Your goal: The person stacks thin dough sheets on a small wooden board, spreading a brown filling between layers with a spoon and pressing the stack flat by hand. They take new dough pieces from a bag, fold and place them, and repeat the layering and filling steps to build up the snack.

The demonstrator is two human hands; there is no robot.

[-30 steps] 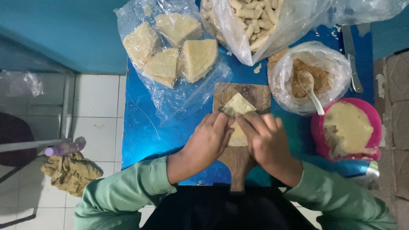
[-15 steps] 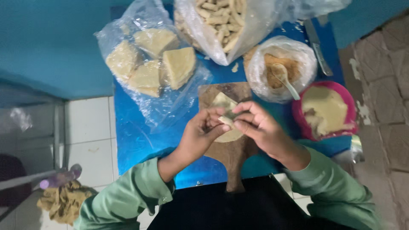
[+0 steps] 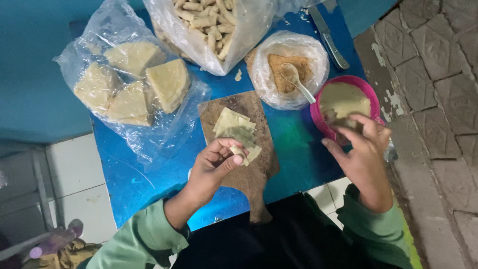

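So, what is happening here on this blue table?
A person in green sleeves is making small rolled snacks. The left hand holds a rolled wrapper over the wooden board, where more wrappers lie. The right hand dips its fingers into the pink bowl of pale paste. A bag of finished rolls lies behind.

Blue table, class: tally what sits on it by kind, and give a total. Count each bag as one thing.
Plastic bags: 3
Pink bowl: 1
Wooden board: 1
Spoon: 1
Knife: 1
Total: 7
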